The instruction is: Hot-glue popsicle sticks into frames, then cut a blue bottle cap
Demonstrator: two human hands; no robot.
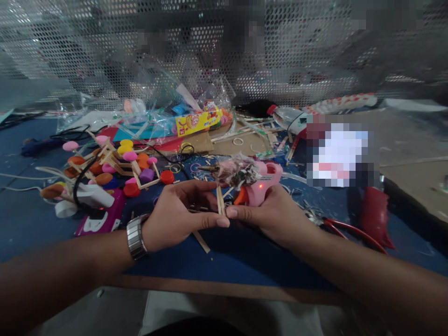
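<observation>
A short bundle of thin wooden sticks stands nearly upright between the thumb and fingers of my left hand. My right hand is wrapped round the handle of a pink glue gun, and its thumb meets the sticks from the right. The gun's nozzle points left, above my left fingers. Its orange trigger shows, and a small red light glows on its body. Some right fingers are hidden behind the hand and the gun. A loose flat stick lies on the blue table below my left hand.
Stick models with coloured pieces and a purple power strip with plugs stand left. Red-handled pliers lie right. Behind are a yellow packet, cardboard and a bottle. The table's front edge runs below my hands.
</observation>
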